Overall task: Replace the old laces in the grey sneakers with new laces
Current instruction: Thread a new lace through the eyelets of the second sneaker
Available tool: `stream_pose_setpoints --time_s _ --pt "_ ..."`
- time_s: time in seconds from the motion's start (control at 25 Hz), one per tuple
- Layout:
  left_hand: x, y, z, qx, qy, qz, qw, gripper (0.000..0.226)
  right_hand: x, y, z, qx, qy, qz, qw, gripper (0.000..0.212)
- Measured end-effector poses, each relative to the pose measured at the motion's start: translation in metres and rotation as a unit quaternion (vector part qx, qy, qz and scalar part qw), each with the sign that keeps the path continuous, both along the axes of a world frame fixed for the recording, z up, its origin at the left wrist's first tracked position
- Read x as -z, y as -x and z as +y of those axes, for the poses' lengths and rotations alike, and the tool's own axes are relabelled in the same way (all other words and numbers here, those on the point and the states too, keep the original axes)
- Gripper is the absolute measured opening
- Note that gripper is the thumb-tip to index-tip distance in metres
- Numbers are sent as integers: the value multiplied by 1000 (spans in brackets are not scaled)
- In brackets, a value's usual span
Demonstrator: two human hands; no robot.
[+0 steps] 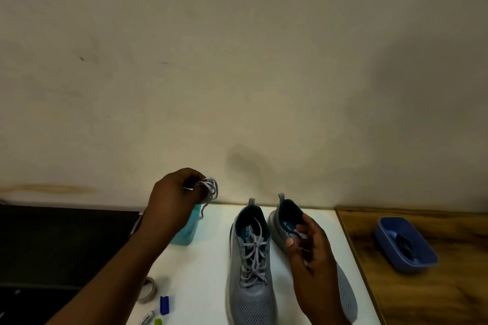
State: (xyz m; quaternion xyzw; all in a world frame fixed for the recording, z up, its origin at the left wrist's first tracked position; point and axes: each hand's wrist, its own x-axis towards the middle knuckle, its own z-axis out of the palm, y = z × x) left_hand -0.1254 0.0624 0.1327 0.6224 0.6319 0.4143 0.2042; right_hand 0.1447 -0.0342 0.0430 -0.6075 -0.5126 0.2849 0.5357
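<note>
Left hand (173,202) pinches bunched grey lace (210,188), centre frame; soft, light, tangle-prone, we'd grip aglet. Right hand (310,248) fingers loosely curled over unlaced sneaker (346,290), apparently empty.

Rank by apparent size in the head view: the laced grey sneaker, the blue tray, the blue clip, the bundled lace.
1. laced grey sneaker
2. blue tray, though farther away
3. bundled lace, gripped by the left hand
4. blue clip, smallest

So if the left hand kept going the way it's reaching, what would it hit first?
Probably the wall. The left hand, gripping a bundled grey lace, points up and away above the teal container; depth is hard to judge.
</note>
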Motion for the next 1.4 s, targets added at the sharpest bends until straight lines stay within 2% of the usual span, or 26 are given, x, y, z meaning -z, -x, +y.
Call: stream_pose_setpoints --time_s 0.16,0.28,0.4,0.52,0.68,0.8,0.96,1.12,1.24,1.4 --pt "-85 -29 -49 88 -15 -185 979 18 -55 22 -18 -52 -18 18 998 52" --pt "-140 -45 -82 136 -42 -224 964 20 -119 36 -36 -108 -23 25 994 46" --pt "-176 -60 -110 171 -57 -209 961 20 -183 47 -54 -160 -48 52 985 46" --pt "-192 -73 -125 176 -87 -147 969 26 -233 48 -67 -191 -52 61 978 46" --pt "-210 -86 -131 126 -116 -71 983 18 -273 41 -88 -232 59 105 965 59" --pt "-222 -91 -124 115 -133 -24 984 14 -291 32 -96 -227 69 133 962 53" --pt "-241 -95 -121 134 -106 -49 984 24 -325 15 -94 -168 16 90 981 37" --pt "-268 -91 -119 141 -111 -3 984 19 -369 2 -77 -144 -41 9 989 6" --pt "-296 -81 -115 186 -67 4 980 36 -415 -2 -59 -141 -78 -35 986 8" --pt "-335 -71 -121 300 36 -29 953 55 -482 -1 -38 -140 -106 -74 982 10"
